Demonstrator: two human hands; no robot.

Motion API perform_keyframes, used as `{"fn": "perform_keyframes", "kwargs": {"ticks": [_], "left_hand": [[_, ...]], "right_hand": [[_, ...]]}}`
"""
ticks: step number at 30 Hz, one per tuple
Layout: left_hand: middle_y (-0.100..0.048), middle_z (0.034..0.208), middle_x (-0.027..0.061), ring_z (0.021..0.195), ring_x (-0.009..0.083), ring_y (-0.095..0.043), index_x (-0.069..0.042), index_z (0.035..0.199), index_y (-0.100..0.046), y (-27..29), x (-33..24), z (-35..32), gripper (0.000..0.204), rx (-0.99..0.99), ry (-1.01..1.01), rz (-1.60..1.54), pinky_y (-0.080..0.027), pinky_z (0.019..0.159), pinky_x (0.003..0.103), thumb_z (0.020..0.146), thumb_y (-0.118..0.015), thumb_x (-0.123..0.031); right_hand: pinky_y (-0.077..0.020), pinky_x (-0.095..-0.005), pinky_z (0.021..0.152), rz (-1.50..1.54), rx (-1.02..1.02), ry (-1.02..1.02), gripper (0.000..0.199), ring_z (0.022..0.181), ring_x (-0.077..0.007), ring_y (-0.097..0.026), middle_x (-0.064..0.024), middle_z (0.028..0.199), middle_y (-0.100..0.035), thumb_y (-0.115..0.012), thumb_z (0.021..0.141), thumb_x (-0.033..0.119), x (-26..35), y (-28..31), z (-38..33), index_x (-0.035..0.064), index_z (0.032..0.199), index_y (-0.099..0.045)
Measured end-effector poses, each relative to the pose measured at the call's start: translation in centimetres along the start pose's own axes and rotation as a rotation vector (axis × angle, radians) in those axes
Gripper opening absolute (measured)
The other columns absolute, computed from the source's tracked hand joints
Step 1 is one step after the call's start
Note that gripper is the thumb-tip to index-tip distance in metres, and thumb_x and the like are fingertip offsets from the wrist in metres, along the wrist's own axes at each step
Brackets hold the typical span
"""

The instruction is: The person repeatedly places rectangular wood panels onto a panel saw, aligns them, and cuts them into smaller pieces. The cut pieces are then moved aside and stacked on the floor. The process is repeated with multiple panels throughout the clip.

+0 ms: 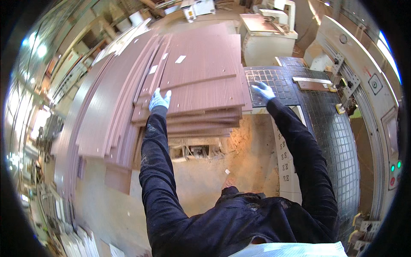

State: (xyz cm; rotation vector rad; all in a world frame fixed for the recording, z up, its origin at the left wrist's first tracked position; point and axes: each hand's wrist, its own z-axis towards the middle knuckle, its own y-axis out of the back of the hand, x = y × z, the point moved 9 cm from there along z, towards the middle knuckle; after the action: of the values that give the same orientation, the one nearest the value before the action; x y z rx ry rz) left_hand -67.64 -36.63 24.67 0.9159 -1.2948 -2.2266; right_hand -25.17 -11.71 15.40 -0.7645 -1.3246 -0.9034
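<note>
Both hands wear light blue gloves. My left hand (159,101) is at the near left corner of a stack of brown wood-grain panels (201,93), thumb and fingers apart. Whether it touches the panels I cannot tell. Over the black gridded machine table (274,79), right of the stack, my right hand (263,91) reaches out with its fingers stretched and holds nothing. The top panel (205,55) lies slightly askew on the others and carries a white label (180,59). Small holes or pegs dot its edges.
Further brown panels (102,103) lie stacked to the left. A machine beam (364,60) with buttons runs along the right side. A short brown strip (311,85) rests on the gridded table. Behind stands a pale machine cabinet (267,43). Sawdust covers the floor (252,150).
</note>
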Motion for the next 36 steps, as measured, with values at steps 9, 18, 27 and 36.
{"fn": "perform_keyframes", "kwargs": {"ticks": [9, 18, 27, 36], "left_hand": [[-0.053, 0.121, 0.0235, 0.114, 0.0343, -0.050, -0.003, 0.124, -0.051, -5.2, -3.0, 3.5, 0.068, 0.151, -0.209, -0.424, -0.039, 0.097, 0.043, 0.078, -0.065, -0.051], [-0.041, 0.130, 0.0119, 0.127, 0.0218, -0.035, 0.000, 0.139, -0.028, -1.7, -7.7, -10.8, 0.066, 0.459, -0.216, -1.022, -0.026, 0.107, 0.035, 0.083, -0.061, -0.005], [-0.047, 0.126, 0.0124, 0.113, 0.0219, -0.049, -0.001, 0.134, -0.033, -4.9, -21.8, -34.2, 0.057, 1.547, -0.029, -1.402, -0.042, 0.096, 0.037, 0.090, -0.055, -0.029], [-0.056, 0.113, 0.0101, 0.105, 0.0172, -0.053, 0.001, 0.122, -0.046, -13.9, -36.7, -62.7, 0.045, 2.231, -0.509, -1.109, -0.043, 0.091, 0.031, 0.085, -0.059, -0.021]], "right_hand": [[-0.0497, -0.0329, 0.047, -0.114, -0.223, -0.148, 0.047, 0.066, -0.0212, -0.060, -0.0105, 0.089, -0.063, -0.065, 0.078, 0.040, 0.3, -3.8, 12.2, 0.0045, 0.109, -0.060], [-0.0532, -0.0332, 0.063, 0.683, -0.208, -0.234, 0.017, 0.065, -0.0167, -0.061, -0.0054, 0.089, -0.066, -0.060, 0.086, 0.022, 1.8, 2.3, -4.2, 0.0054, 0.090, -0.064], [-0.0477, -0.0372, 0.085, 0.754, -0.946, -0.063, 0.035, 0.094, -0.0188, -0.060, -0.0096, 0.102, -0.063, -0.063, 0.083, 0.024, 1.5, 17.0, -46.0, 0.0041, 0.111, -0.058], [-0.0484, -0.0401, 0.088, 0.747, -1.678, 0.145, 0.041, 0.103, -0.0218, -0.059, -0.0071, 0.114, -0.061, -0.062, 0.084, 0.022, -7.2, 15.3, -83.2, 0.0077, 0.121, -0.053]]}}
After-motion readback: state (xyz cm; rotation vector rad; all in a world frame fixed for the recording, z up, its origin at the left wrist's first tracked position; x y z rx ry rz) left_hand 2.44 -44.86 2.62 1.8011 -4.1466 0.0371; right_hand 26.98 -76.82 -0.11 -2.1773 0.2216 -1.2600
